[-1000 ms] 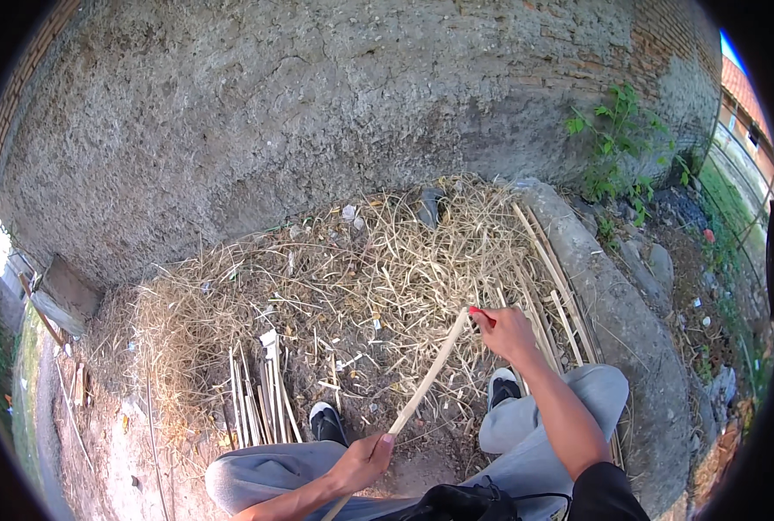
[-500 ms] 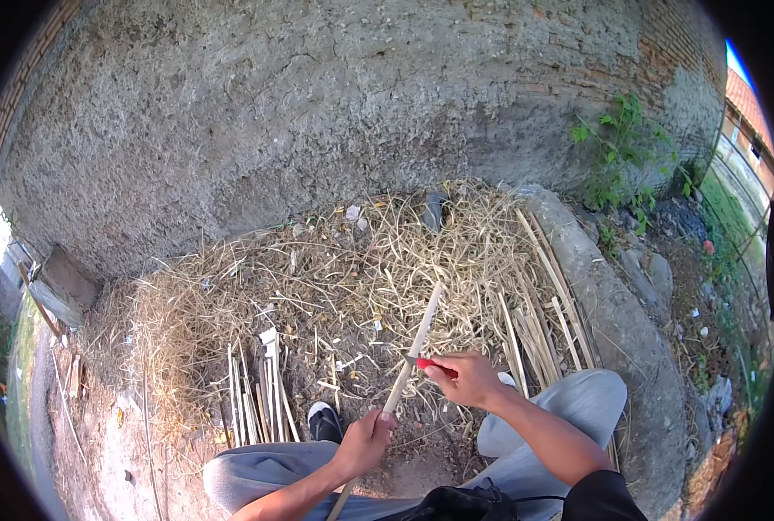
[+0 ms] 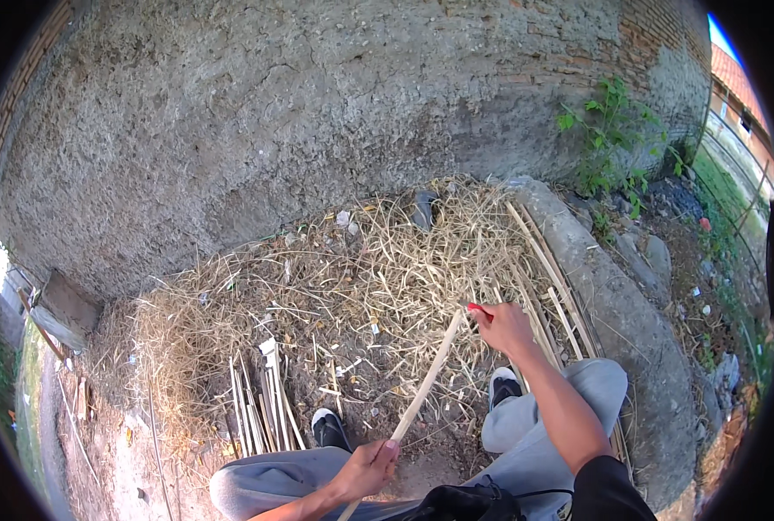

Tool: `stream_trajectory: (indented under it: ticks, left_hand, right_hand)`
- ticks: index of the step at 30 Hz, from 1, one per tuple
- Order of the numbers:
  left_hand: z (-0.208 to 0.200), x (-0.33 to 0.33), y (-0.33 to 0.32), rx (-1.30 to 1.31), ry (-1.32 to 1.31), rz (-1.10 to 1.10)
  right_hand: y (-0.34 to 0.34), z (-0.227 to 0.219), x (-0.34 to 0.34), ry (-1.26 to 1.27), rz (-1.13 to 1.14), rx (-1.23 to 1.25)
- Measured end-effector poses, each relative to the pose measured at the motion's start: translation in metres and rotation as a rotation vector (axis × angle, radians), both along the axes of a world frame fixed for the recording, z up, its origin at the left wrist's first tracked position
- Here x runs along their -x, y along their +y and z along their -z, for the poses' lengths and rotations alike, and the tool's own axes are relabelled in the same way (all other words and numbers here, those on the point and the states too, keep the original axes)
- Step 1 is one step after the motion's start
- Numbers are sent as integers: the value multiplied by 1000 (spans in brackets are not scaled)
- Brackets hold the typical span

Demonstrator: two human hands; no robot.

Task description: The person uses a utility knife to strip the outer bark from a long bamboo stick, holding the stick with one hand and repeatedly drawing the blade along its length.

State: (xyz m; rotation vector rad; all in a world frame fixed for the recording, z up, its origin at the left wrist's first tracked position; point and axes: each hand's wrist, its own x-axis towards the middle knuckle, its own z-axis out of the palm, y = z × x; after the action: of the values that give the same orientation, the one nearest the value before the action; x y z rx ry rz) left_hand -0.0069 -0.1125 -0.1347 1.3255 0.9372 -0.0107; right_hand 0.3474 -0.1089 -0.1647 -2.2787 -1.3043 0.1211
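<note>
My left hand [image 3: 368,471] is closed round a long pale bamboo strip [image 3: 427,383], low in front of my lap. From there the strip slants up and away to the right, and its near end runs down past my left wrist. My right hand [image 3: 506,330] grips the red handle of a knife [image 3: 480,309]. The small blade lies at the strip's far end; whether it touches the wood, I cannot tell. Straw-like shavings [image 3: 413,276] cover the ground beneath both hands.
Split strips [image 3: 270,404] lie bundled beside my left foot [image 3: 329,429]. More long strips [image 3: 550,260] lie at right along a concrete ledge [image 3: 617,304]. A rough wall [image 3: 317,113] rises behind the shavings, with a leafy plant [image 3: 608,139] at its right.
My right hand and the knife have moved up and to the right, from the strip's middle to its far end. The strip now tilts further right. My left hand has shifted slightly lower.
</note>
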Motion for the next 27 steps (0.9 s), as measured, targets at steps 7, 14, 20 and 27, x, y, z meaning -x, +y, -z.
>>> stream_trajectory:
  ticks: [7,14,20,27]
  left_hand:
    - [11,-2,18,-331,76,-14]
    - [15,-1,15,-313,30,6]
    - [-5,8,14,-281,101,60]
    - [-3,7,14,-57,66,20]
  right_hand:
    - [6,-5,31,309,-8,-338]
    - [-2,-10,50,159,-343,-310]
    - [-1,-12,26,193,-253,-166]
    - [3,-2,-2,5,188,-6]
